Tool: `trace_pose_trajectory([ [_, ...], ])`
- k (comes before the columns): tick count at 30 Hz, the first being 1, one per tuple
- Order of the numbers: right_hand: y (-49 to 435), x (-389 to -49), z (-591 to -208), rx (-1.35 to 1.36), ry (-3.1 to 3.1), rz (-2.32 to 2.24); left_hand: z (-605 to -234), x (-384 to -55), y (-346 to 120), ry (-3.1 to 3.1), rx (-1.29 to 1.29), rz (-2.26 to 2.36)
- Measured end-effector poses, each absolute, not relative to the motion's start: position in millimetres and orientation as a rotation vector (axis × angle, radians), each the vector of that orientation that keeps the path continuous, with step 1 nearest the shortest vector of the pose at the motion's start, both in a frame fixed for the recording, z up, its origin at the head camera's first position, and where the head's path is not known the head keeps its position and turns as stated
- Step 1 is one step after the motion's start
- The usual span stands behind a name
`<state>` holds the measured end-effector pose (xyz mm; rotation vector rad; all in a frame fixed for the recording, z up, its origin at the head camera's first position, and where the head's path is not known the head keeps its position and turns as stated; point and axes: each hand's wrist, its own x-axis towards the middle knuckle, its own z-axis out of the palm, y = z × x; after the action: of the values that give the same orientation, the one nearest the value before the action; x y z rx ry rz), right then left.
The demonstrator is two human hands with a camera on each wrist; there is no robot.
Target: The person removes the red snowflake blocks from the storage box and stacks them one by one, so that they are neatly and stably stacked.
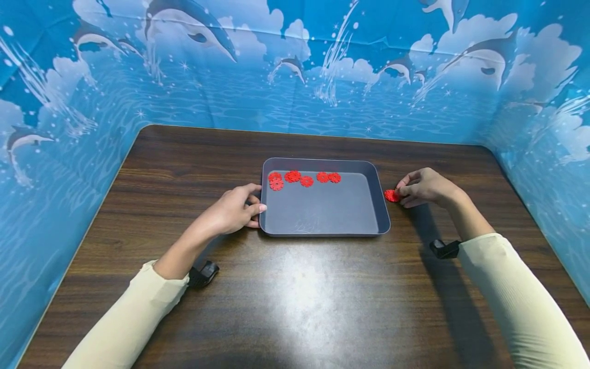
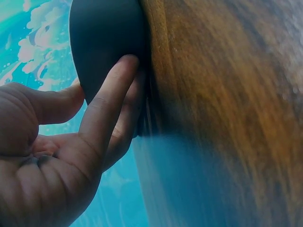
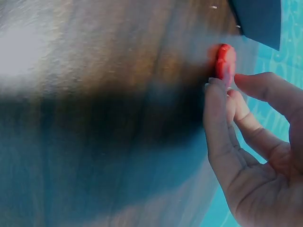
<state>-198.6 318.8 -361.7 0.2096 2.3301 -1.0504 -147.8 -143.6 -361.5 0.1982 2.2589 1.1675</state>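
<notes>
"First, which step is in hand?"

"By judgement, the handling of small red pieces at the tray. The tray sits at the centre of the head view, on the brown surface. Loose red discs lie along the far part of its floor, some overlapping."

"What is the state of each hand?"

"The right hand, right of centre, pinches a red disc between thumb and fingertips, just beside the tray's right wall. The left hand, left of centre, grips the left wall: thumb over the rim, fingers against the outer side."

"What does the next move call for?"

"Probably a secure pinch and a raised path; if the held piece is to enter the tray, it must clear the right wall. Use the left hand as a brace against sliding."

"Which details cannot be confirmed?"

"Contact between the held piece and the surface or tray; fingertips cover part of it, and a single disc cannot be told from a stack. Overlap at the tray's upper left prevents an exact count. The embossed mark on the tray floor is illegible. The left wrist view cuts off the tray at the top; the right wrist view shows only part of it, upper right."
</notes>
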Motion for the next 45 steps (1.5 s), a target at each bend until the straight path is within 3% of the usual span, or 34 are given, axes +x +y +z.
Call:
trace_pose_trajectory([
  [9,315.2,-204.9,-336.8,0.146,2.275,-1.173,-362.0,-146.9,-143.2,2.269,0.205,1.162],
  [18,266.1,-221.2,-316.7,0.018,2.311,-1.170,-361.4,-146.0,-144.4,2.280,0.209,1.150],
  [28,216.3,-234.8,-324.3,0.081,2.129,-1.222,-360.7,-145.4,-144.7,2.286,0.225,1.161],
  [45,182.2,-235.4,-343.8,-0.046,2.268,-1.002,-360.8,-145.5,-144.7,2.301,0.206,1.133],
])
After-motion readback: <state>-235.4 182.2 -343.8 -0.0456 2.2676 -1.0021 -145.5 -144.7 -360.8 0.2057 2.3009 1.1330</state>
